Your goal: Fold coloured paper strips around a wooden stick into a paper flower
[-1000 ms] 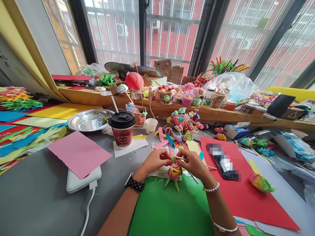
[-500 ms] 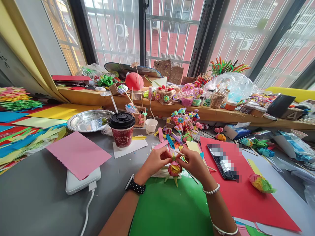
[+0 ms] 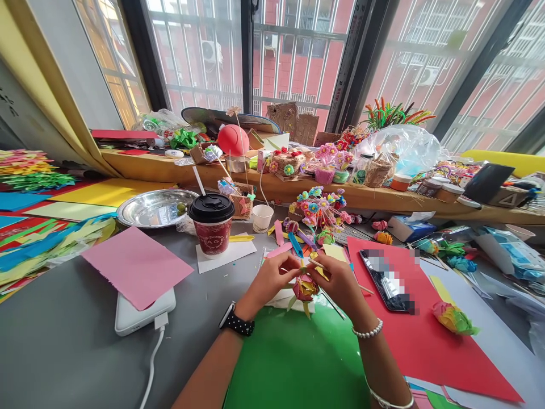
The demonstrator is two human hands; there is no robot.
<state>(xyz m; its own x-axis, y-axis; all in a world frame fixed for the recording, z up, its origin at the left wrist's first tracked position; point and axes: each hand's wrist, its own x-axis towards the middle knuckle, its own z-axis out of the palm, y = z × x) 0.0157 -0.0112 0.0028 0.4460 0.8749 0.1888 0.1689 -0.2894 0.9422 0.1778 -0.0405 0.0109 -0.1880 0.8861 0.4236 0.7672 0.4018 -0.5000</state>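
Observation:
A pink and yellow paper flower hangs head-down between my hands, above a green board. The fingertips of my left hand are pinched at the flower's green base from the left. From the other side, my right hand pinches the same base, its fingers closed. A thin pale stick passes through my right hand and sticks out past its right side. Narrow yellow paper pieces dangle below the petals. My fingers partly hide the flower's base.
A lidded cup with a straw stands left of my hands, near a metal plate. Pink paper lies over a white power bank. On the right, red paper bears a phone and another paper flower.
The flower has shifted slightly right and turned a little between my fingertips. Both hands keep their pinch, with small finger movements.

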